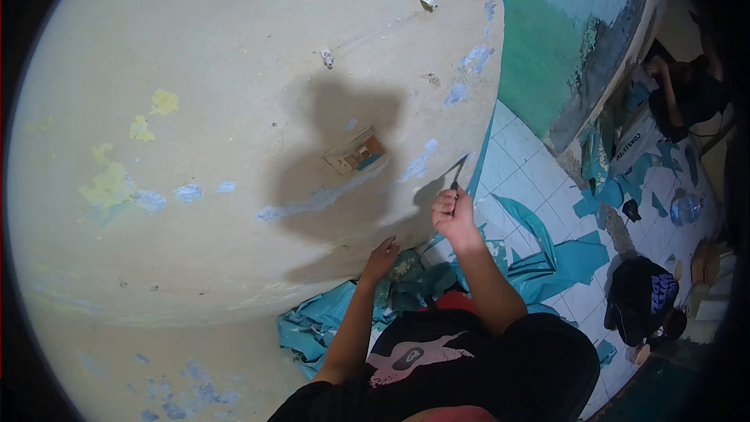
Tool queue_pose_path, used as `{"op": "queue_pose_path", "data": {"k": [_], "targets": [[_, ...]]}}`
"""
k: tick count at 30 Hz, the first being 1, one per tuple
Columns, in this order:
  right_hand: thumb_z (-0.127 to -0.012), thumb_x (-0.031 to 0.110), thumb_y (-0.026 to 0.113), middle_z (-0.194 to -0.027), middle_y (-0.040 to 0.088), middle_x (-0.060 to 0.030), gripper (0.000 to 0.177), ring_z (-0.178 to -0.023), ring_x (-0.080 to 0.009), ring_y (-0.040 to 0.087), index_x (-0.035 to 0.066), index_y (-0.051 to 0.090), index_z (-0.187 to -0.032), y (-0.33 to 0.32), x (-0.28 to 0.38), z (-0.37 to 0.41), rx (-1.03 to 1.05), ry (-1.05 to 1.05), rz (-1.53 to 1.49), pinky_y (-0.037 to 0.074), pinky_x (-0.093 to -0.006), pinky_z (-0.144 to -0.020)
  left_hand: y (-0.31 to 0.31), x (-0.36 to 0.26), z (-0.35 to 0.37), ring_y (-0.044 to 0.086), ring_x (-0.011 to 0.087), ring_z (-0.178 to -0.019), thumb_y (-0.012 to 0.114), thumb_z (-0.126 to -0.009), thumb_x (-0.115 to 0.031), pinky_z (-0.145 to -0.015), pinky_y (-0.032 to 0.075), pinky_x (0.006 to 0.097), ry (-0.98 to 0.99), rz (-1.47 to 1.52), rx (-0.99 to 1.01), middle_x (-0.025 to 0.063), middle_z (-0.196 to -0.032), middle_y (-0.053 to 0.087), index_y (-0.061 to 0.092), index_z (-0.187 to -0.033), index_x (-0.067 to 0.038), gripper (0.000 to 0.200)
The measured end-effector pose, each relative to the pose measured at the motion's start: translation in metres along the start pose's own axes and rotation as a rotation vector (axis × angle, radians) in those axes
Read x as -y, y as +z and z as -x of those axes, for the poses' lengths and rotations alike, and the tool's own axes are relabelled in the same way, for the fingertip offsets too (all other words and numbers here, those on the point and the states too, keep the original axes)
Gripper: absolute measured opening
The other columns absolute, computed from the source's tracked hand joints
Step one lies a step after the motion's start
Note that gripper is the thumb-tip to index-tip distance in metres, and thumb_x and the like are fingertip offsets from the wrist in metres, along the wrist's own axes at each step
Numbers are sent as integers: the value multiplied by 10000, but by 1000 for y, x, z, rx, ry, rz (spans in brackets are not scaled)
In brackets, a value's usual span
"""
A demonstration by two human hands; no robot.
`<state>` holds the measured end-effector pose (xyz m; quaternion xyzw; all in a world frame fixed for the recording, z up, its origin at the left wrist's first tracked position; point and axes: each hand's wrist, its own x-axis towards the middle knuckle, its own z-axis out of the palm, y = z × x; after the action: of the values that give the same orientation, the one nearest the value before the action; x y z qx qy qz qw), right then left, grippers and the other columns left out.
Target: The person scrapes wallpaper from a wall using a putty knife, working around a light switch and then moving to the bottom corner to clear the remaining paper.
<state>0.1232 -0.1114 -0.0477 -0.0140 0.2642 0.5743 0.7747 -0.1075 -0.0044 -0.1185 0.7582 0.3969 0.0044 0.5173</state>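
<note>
My right hand (pixel 451 215) is closed round the dark handle of a scraper (pixel 458 173), whose slim blade points up at the wall. The blade tip overlaps a small pale-blue patch near the wall's right edge. Lower and to the left, my left hand (pixel 380 258) holds nothing, with its fingers apart and stretched toward the wall. The cream wall (pixel 195 250) carries pale-blue and yellow patches where paint has come off. A broken-open wall box (pixel 358 151) is set in it, inside the shadow of my head and arms.
Peeled turquoise paint sheets (pixel 324 320) lie heaped at the wall's foot and over the white tiled floor (pixel 519 168). To the right are a person (pixel 687 98) in dark clothes, a black bag (pixel 644 297) and a clear plastic bottle (pixel 687 209). A green-and-blue wall (pixel 547 39) stands beyond.
</note>
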Motion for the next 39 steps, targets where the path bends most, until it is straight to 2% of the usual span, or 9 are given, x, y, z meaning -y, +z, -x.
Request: {"op": "queue_pose_path", "data": {"k": [6, 8, 10, 18, 20, 22, 30, 36, 39], "targets": [[-979, 479, 270, -487, 323, 76, 488, -389, -57, 320, 208, 411, -598, -13, 36, -21, 0, -18, -34, 198, -209, -312, -1, 36, 22, 563, 346, -1157, 468, -945, -410, -991, 407, 372, -85, -49, 3, 238, -1234, 579, 509, -1304, -14, 536], [-977, 478, 279, -488, 325, 78, 483, -386, -56, 321, 208, 410, -598, -6, 24, -9, -14, 22, -19, 198, -206, -311, -1, 66, 20, 621, 216, -920, 479, -942, -414, -798, 483, 332, -100, 7, 29, 129, -1199, 602, 435, -1380, -29, 584], [-972, 477, 300, -490, 325, 85, 477, -378, -51, 316, 209, 407, -591, -15, 13, -4, 94, 98, 65, 195, -201, -309, -4, 78, 26, 616, 216, -924, 474, -943, -418, -789, 483, 335, -133, 35, 46, 123, -1201, 598, 428, -1386, -36, 587], [-973, 435, 324, -494, 345, 85, 454, -377, -42, 315, 212, 405, -586, -26, 28, -11, 59, 91, 40, 192, -196, -303, -6, 90, 53, 598, 219, -951, 470, -940, -442, -753, 487, 355, -270, 108, 131, 102, -1216, 572, 414, -1395, -52, 602], [-974, 428, 325, -495, 349, 84, 447, -378, -41, 321, 212, 408, -591, -25, 37, -12, 99, 139, 26, 195, -194, -303, 0, 92, 59, 596, 166, -808, 492, -940, -409, -647, 462, 303, -283, 197, -23, 86, -928, 637, 546, -1266, -29, 503], [-975, 416, 320, -497, 349, 86, 443, -383, -40, 334, 210, 411, -593, -28, 45, -23, -91, -33, 31, 195, -192, -301, 4, 103, 62, 598, 169, -806, 498, -936, -419, -643, 467, 305, -287, 186, 3, 87, -951, 638, 531, -1291, -36, 523], [-967, 498, 328, -494, 306, 89, 483, -386, -46, 285, 214, 400, -584, -33, 24, -17, 87, 171, 180, 178, -191, -302, 5, 120, 61, 601, 169, -798, 504, -928, -428, -625, 475, 286, -363, 228, 10, 90, -1028, 633, 477, -1347, -32, 577], [-974, 440, 290, -502, 331, 82, 452, -386, -49, 314, 208, 418, -607, -48, 71, -29, -25, 61, 88, 183, -192, -299, 0, 117, 72, 574, 151, -749, 497, -936, -419, -604, 465, 293, -302, 243, -20, 73, -987, 625, 478, -1341, -29, 563], [-972, 377, 297, -508, 362, 71, 417, -388, -47, 342, 199, 435, -621, -45, 72, -27, 14, 47, 19, 195, -192, -300, -2, 126, 78, 600, 225, -950, 509, -918, -465, -748, 490, 378, -321, 224, 56, 99, -1180, 579, 453, -1353, -63, 596]]}}
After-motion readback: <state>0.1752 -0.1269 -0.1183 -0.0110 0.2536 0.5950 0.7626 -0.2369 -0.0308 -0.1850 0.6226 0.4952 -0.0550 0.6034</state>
